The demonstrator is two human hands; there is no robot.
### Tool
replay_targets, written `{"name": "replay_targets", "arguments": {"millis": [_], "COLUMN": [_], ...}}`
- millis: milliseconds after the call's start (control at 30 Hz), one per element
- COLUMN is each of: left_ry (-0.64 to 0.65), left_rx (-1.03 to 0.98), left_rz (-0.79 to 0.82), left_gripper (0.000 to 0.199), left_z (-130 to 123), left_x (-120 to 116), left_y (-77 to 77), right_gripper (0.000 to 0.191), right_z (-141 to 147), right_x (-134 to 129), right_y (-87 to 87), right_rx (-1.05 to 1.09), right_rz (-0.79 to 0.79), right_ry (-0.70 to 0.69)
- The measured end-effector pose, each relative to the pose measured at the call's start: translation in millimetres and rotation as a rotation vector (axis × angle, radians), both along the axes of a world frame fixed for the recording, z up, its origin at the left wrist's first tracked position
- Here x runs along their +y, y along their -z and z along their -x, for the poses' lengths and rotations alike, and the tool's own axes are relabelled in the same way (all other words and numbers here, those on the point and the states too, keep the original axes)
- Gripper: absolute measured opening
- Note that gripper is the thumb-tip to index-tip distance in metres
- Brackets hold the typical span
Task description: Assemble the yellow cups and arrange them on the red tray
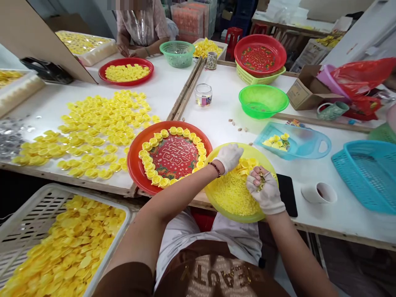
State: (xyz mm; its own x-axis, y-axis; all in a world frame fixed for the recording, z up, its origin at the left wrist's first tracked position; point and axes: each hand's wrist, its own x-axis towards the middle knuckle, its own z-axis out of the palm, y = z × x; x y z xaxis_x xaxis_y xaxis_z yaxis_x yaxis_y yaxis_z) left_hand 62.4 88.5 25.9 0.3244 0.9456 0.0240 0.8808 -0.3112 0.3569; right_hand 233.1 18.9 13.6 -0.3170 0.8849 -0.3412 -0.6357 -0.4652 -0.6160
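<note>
A yellow basin (213, 198) sits at the table's front edge, filled with small yellow beads (235, 198) and some larger yellow cup-shaped pieces (246, 165) at its back. My left hand (229, 159), in a white glove, is over the basin's back left, fingers closed; what they hold, if anything, is hidden. My right hand (266, 192), gloved with bare fingertips, curls over the right side of the basin around several small yellowish pieces (261, 181). Left of it, an orange-red tray (136, 165) with a red patterned middle carries a ring of yellow round pieces (149, 166).
Yellow discs (102, 128) spread over the left table; a white crate (123, 202) of yellow pieces stands lower left. Rightward are a blue tray (306, 142), a phone-like black slab (286, 194), a white cup (318, 193) and a blue basket (365, 173). Another person (142, 29) sits opposite.
</note>
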Motion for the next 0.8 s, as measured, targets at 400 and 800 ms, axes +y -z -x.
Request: {"name": "replay_targets", "arguments": {"millis": [400,800], "left_ry": [-0.131,-0.171], "left_rx": [-0.638,-0.509], "left_rz": [0.04,0.019], "left_gripper": [0.03,0.028], "left_z": [22,6], "left_x": [-54,-109], "left_y": [-18.9,16.4], "right_gripper": [0.03,0.044], "right_z": [4,26], "right_x": [3,3], "right_y": [-16.5,-17.2], "right_rx": [0.075,-0.188], "right_rz": [0.028,-0.152], "right_ry": [0.085,0.171]}}
